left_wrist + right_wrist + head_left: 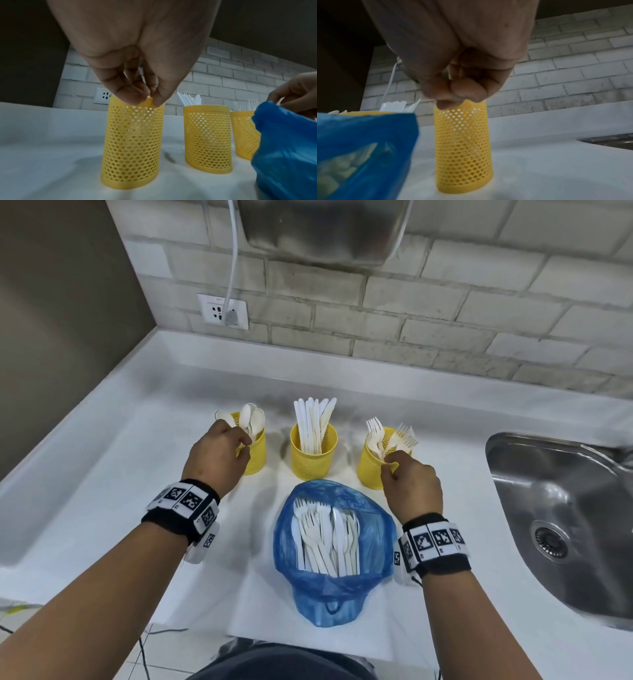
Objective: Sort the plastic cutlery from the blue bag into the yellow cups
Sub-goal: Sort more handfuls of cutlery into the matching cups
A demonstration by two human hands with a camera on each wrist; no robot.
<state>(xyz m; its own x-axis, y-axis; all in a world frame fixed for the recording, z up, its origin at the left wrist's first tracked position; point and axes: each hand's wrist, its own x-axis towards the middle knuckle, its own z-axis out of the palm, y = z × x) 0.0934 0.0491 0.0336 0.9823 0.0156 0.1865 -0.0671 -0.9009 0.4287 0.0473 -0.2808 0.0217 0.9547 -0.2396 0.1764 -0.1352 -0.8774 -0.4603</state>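
Three yellow perforated cups stand in a row on the white counter. The left cup (pixel 257 455) (pixel 132 142) holds spoons, the middle cup (pixel 313 462) (pixel 207 138) knives, and the right cup (pixel 370 470) (pixel 464 148) forks. In front lies the open blue bag (pixel 375 542) (pixel 368 135) with several mixed white pieces (pixel 325 535). My left hand (pixel 244 444) (pixel 151 100) pinches at the left cup's rim, with a spoon (pixel 223 416) rising just behind it. My right hand (pixel 390 462) (pixel 453 102) pinches at the right cup's rim, below a leaning fork (pixel 402 436). The fingers hide both handles.
A steel sink (pixel 565 508) lies to the right of the cups. On the brick wall behind are a socket (pixel 222 311) with a plugged white cable and a metal unit (pixel 322 231) overhead. The counter's front edge (pixel 308 648) is close to my body.
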